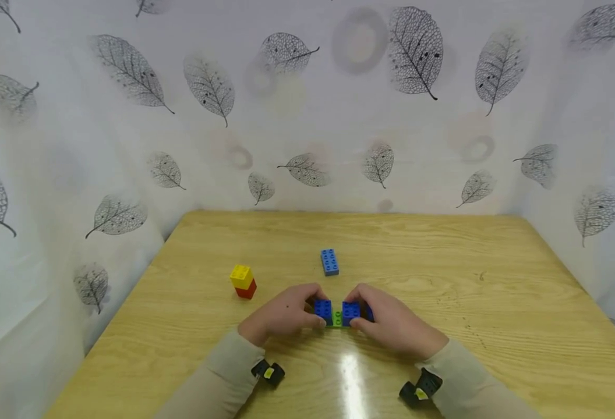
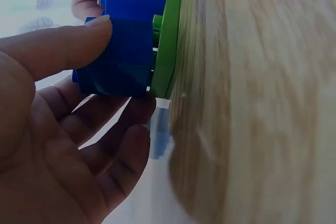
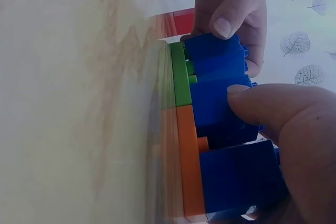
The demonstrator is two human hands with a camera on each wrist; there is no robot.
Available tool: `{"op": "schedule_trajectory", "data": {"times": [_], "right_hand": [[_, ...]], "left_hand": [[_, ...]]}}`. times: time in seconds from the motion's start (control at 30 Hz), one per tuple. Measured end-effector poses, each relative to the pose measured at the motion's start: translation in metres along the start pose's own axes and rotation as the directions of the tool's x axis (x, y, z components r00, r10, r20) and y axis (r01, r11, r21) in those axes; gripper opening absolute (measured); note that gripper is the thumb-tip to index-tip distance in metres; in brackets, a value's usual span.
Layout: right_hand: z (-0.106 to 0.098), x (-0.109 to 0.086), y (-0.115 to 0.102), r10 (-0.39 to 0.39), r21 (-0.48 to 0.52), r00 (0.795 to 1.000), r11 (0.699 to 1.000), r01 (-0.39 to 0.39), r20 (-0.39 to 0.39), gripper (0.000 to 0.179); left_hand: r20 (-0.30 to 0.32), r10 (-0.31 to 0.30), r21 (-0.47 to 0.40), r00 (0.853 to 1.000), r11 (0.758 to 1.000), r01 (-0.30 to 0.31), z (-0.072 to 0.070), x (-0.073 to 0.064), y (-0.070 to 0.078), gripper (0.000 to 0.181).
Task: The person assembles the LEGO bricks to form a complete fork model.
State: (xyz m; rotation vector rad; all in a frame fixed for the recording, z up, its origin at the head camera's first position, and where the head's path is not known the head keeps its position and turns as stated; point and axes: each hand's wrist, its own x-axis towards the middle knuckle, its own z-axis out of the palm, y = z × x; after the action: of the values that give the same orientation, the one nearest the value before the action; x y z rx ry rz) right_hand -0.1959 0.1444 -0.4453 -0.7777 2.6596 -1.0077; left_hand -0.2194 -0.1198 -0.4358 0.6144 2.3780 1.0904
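My left hand (image 1: 285, 311) pinches a blue toy building brick (image 1: 323, 312) between thumb and fingers, over one end of a thin green plate (image 2: 167, 51). A narrow gap shows between that brick and the plate in the left wrist view. With thumb and fingers, my right hand (image 1: 393, 320) grips a second blue brick (image 3: 220, 111), which spans the joint between the green plate and a thin orange plate (image 3: 189, 166). A third blue brick (image 3: 241, 179) sits on the orange plate, partly hidden under the right hand. Green studs show between the first two bricks.
A light blue brick (image 1: 330, 263) lies beyond the hands on the wooden table (image 1: 417, 250). To the left stands a yellow brick (image 1: 241, 274) stacked on a red brick (image 1: 246, 290). A leaf-printed curtain (image 1: 318, 116) surrounds the table's back and sides.
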Motion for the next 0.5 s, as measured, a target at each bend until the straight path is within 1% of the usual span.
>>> {"op": "schedule_trajectory", "data": {"times": [0.17, 0.33, 0.5], "right_hand": [[0.0, 0.0, 0.0, 0.002, -0.01, 1.0, 1.0, -0.002, 0.002, 0.029], [0.001, 0.0, -0.001, 0.0, -0.02, 1.0, 1.0, 0.0, -0.001, 0.028], [0.003, 0.0, -0.001, -0.002, -0.006, 1.0, 1.0, 0.002, -0.017, 0.029]], "left_hand": [[-0.012, 0.009, 0.069, 1.0, 0.998, -0.009, 0.003, 0.0, 0.004, 0.024], [-0.024, 0.022, 0.151, 0.999, 0.988, -0.018, 0.007, 0.002, 0.008, 0.026], [-0.039, -0.022, 0.25, 0.999, 0.968, 0.031, 0.01, 0.004, 0.013, 0.028]]}}
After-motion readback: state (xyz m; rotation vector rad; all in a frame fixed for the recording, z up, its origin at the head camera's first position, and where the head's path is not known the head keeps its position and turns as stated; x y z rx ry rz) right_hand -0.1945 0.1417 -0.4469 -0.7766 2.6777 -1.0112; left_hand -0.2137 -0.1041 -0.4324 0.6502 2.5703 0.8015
